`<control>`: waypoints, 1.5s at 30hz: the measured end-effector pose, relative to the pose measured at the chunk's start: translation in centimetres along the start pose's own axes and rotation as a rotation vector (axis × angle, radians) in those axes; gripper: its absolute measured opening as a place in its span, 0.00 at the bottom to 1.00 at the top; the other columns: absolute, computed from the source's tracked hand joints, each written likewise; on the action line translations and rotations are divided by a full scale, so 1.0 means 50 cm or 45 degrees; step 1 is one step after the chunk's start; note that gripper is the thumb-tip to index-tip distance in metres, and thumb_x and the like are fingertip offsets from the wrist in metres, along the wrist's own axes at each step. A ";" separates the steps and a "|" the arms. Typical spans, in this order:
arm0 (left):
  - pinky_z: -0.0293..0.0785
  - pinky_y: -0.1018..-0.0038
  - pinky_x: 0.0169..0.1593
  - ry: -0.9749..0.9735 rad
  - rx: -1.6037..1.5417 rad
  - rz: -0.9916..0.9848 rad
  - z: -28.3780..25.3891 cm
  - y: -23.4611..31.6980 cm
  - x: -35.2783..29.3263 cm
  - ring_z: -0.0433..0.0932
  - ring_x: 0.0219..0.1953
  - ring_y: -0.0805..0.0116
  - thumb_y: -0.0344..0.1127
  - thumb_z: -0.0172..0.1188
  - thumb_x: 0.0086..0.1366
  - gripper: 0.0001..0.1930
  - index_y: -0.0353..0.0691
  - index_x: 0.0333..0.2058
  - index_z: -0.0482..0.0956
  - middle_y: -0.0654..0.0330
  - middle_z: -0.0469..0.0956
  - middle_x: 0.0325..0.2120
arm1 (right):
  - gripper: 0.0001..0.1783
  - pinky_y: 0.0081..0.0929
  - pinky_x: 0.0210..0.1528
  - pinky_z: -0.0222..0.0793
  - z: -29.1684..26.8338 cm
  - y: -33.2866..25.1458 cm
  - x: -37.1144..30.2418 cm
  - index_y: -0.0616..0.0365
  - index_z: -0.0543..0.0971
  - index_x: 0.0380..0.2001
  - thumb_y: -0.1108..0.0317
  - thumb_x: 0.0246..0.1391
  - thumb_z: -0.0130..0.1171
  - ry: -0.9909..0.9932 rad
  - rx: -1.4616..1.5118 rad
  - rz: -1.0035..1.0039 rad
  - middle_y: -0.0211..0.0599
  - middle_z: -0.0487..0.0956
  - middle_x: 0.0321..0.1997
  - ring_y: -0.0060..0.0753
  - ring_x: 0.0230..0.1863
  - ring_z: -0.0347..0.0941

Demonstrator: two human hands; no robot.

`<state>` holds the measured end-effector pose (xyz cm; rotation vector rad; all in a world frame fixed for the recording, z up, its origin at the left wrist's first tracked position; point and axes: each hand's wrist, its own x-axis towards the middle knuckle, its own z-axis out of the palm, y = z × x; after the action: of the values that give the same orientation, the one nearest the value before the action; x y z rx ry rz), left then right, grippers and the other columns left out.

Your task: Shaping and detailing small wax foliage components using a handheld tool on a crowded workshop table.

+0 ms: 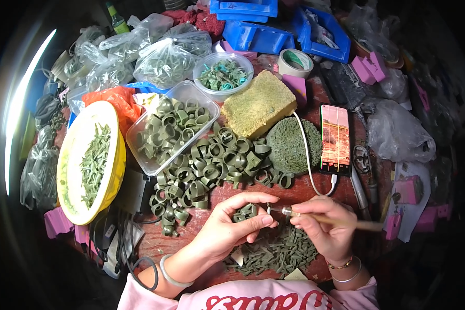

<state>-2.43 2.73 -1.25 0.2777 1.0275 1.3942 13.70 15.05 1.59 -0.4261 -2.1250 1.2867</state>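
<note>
My left hand is closed around a dark green ring-shaped piece, thumb below and index finger above; the fingers partly hide it. In my right hand is a slim tool with a wooden handle and a metal collar. Its thin tip points left toward the green piece; whether they touch I cannot tell. Under both hands lies a heap of small dark green sticks. Just beyond my left hand spreads a pile of green rings, and more rings fill a clear plastic box.
A yellow-rimmed basin with green sticks stands left. Behind are a yellow sponge block, a round green pad, a tub of scraps and blue bins. A lit phone with a white cable lies right.
</note>
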 end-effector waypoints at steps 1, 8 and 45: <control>0.64 0.87 0.25 -0.028 0.006 0.016 -0.001 -0.001 0.000 0.68 0.21 0.83 0.25 0.62 0.60 0.18 0.40 0.50 0.75 0.59 0.81 0.31 | 0.07 0.20 0.32 0.72 0.004 0.001 -0.008 0.67 0.78 0.37 0.78 0.53 0.59 0.077 0.109 0.129 0.41 0.80 0.32 0.28 0.30 0.78; 0.63 0.87 0.25 -0.013 0.026 -0.017 -0.002 0.001 -0.005 0.67 0.21 0.84 0.26 0.62 0.61 0.17 0.41 0.49 0.76 0.61 0.81 0.30 | 0.07 0.19 0.31 0.73 0.008 0.006 -0.012 0.66 0.78 0.38 0.78 0.55 0.58 0.114 0.170 0.186 0.39 0.81 0.31 0.25 0.29 0.78; 0.64 0.89 0.22 0.008 0.090 -0.040 0.003 0.004 -0.006 0.79 0.34 0.77 0.24 0.62 0.60 0.16 0.36 0.47 0.76 0.64 0.74 0.31 | 0.07 0.19 0.31 0.72 0.007 0.006 -0.007 0.65 0.79 0.37 0.76 0.53 0.61 0.123 0.059 0.171 0.38 0.81 0.29 0.25 0.28 0.78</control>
<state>-2.42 2.58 -0.92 0.3078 1.0836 1.3335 13.70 14.77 1.08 -0.6079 -2.0114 1.3586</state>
